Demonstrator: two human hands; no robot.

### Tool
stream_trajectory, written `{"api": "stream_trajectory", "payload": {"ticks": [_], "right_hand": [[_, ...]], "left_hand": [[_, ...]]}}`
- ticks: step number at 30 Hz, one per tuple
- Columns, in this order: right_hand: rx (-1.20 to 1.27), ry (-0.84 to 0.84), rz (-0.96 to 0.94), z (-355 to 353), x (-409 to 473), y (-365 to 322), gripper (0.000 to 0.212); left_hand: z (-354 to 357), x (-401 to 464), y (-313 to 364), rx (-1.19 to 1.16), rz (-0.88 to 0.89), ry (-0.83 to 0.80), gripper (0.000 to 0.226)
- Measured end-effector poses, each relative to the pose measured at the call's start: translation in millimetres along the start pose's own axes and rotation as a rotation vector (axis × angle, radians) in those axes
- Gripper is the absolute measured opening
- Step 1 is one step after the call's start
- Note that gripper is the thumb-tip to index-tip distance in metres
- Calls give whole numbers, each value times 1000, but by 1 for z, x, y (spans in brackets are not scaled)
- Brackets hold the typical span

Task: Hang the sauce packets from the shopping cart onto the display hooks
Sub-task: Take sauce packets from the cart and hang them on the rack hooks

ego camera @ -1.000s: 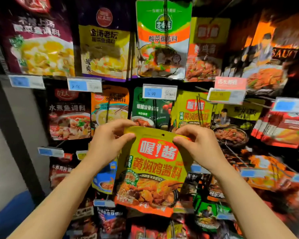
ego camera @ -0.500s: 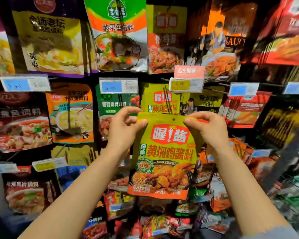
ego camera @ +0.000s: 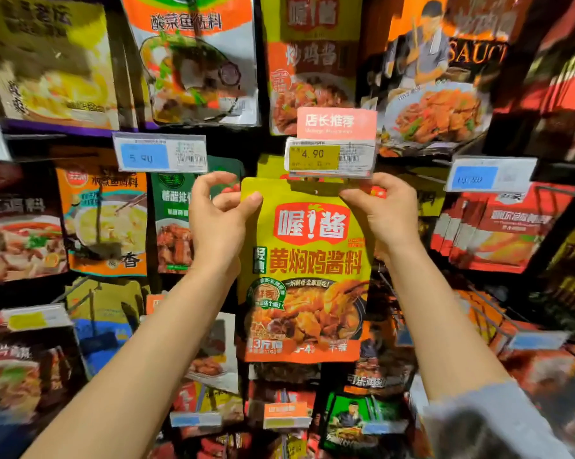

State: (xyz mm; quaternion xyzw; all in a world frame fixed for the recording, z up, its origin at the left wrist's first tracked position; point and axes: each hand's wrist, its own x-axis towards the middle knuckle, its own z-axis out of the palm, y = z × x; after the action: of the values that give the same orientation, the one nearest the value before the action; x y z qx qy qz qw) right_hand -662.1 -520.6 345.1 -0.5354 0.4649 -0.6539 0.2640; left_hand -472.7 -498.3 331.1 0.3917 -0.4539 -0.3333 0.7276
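A yellow-green and orange sauce packet [ego camera: 304,270] hangs upright between my hands in front of the display wall. My left hand [ego camera: 218,223] pinches its top left corner. At the top right corner my right hand [ego camera: 383,213] grips it the same way. The packet's small hang hole [ego camera: 316,192] sits just under the yellow 4.90 price tag [ego camera: 329,157] at the tip of a display hook. Matching yellow packets [ego camera: 269,167] hang behind it on that hook. Whether the hook passes through the hole is hidden by the tag.
Rows of other sauce packets fill the wall: a green one [ego camera: 173,220] to the left, red ones [ego camera: 498,226] to the right, an orange one [ego camera: 312,61] above. A blue 5.90 tag [ego camera: 160,157] and wire hooks [ego camera: 488,313] stick out toward me.
Both hands have raised the packet up and right, bringing its top edge under the 4.90 price tag. The view has shifted closer to the wall.
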Motion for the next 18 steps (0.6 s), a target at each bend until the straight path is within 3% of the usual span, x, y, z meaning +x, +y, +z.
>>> {"api": "stream_trajectory", "payload": {"ticks": [6, 11, 18], "right_hand": [[117, -156, -52, -1, 19, 9, 27], [138, -169, -72, 1, 38, 12, 27], [178, -222, 28, -7, 43, 13, 20]], "left_hand": [[8, -4, 0, -54, 173, 65, 34], [17, 11, -4, 39, 291, 138, 28], [30, 13, -21, 93, 253, 171, 23]]}}
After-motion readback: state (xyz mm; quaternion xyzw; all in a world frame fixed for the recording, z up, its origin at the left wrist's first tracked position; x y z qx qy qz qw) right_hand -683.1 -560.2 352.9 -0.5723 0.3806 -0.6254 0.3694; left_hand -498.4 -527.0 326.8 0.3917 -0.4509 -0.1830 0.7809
